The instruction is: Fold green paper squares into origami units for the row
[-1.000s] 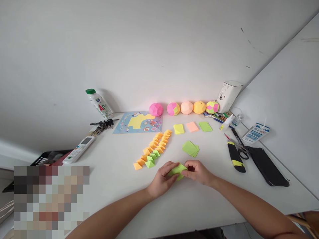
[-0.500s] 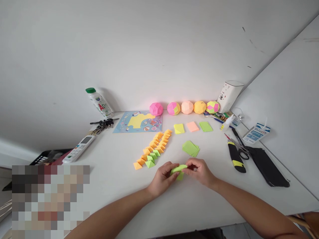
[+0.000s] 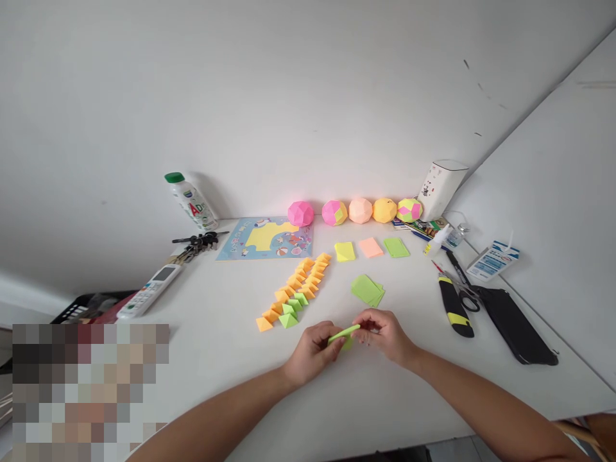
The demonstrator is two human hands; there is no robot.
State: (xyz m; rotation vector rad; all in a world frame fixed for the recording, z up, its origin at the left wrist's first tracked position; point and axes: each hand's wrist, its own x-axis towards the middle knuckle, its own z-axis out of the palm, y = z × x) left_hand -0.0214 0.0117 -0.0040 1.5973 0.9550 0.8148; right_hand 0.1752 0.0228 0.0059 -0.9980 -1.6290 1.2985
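Note:
A light green paper point(image 3: 344, 333), partly folded, is held between both hands above the white table. My left hand point(image 3: 314, 350) pinches its left end between thumb and fingers. At its right end, my right hand point(image 3: 384, 335) grips the edge with bent fingers. Just behind the hands lies a loose stack of green paper sheets point(image 3: 367, 290). To the left, folded orange paper pieces point(image 3: 298, 277) stand in two slanting rows, with several folded green pieces point(image 3: 290, 314) at the near end of one row.
Along the wall sit several faceted paper balls point(image 3: 360, 210). Yellow point(image 3: 345, 251), pink point(image 3: 371, 248) and green paper stacks point(image 3: 396, 248) lie before them. A cutter point(image 3: 455, 308), scissors point(image 3: 468, 298) and black pouch point(image 3: 520, 324) are right; a remote point(image 3: 150, 290) and bottle point(image 3: 193, 204) left.
The green paper in my hands has tilted and now shows as a narrower strip. My fingers have shifted slightly on it. The whole view has moved a little.

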